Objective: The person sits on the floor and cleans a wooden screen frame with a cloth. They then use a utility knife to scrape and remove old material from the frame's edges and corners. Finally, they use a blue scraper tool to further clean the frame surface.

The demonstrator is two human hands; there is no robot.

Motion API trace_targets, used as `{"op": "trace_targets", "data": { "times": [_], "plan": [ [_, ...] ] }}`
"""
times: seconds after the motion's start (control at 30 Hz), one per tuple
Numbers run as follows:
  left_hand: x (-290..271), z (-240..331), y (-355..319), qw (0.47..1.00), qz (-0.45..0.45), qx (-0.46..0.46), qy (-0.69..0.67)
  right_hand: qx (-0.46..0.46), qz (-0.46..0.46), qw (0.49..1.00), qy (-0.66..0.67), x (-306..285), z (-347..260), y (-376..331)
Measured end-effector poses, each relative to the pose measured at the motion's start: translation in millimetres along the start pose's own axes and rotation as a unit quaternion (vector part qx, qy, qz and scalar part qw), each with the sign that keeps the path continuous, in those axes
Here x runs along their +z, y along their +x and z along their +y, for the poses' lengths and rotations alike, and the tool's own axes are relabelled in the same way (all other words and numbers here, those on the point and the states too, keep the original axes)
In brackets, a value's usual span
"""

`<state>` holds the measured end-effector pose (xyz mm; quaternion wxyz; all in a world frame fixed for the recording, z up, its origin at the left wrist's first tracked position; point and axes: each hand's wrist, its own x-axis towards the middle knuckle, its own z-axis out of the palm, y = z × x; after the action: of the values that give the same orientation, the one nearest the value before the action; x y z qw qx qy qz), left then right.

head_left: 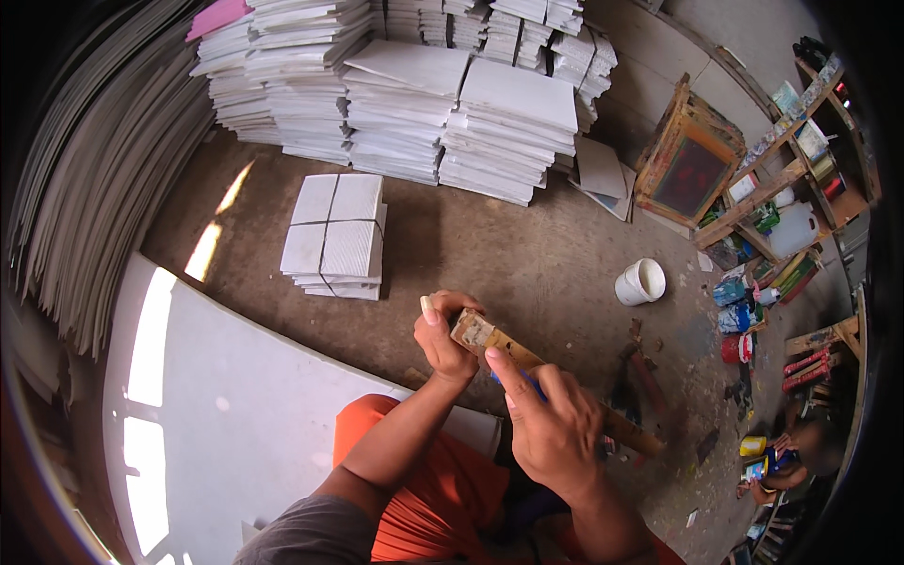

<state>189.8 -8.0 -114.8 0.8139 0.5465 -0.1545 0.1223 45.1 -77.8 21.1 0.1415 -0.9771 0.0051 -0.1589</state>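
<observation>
A long wooden bar [521,354], worn and stained at its near-left end, lies slantwise in front of me. My left hand [446,341] is closed round that end, thumb raised at its side. Over the bar's middle, my right hand [557,422] is closed on a small blue object [535,384], its index finger stretched along the wood. Most of the blue object is hidden under the fingers, so its kind does not show. The bar's far end [640,439] reaches out past my right hand.
A strapped bundle of white sheets [331,235] sits on the floor, with tall white stacks [508,122] behind. A white bucket [640,282], framed screen [692,174] and paint cans [736,318] are at right. A large white board [254,395] lies left; another person [786,461] is at far right.
</observation>
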Motion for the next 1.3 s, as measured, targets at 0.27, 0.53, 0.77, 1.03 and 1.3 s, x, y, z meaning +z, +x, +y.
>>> {"op": "trace_targets", "data": {
  "times": [0.27,0.53,0.77,1.03,1.3],
  "plan": [
    [2,7,-6,0.999,-0.037,0.011,0.021,0.05,-0.028,0.998,0.004,-8,-11,-12],
    [6,14,-11,0.999,-0.042,0.023,0.024,0.061,-0.027,0.997,-0.036,-15,-18,-15],
    [12,22,-15,0.998,-0.052,0.034,0.032,0.06,-0.032,0.996,-0.057,-17,-20,-22],
    [11,24,-17,0.994,-0.052,0.071,0.06,0.172,-0.11,0.974,0.1,-31,-33,-15],
    [14,25,-18,0.996,-0.046,0.061,0.05,0.18,0.038,0.918,0.353,-28,-12,-14]
  ]
}}
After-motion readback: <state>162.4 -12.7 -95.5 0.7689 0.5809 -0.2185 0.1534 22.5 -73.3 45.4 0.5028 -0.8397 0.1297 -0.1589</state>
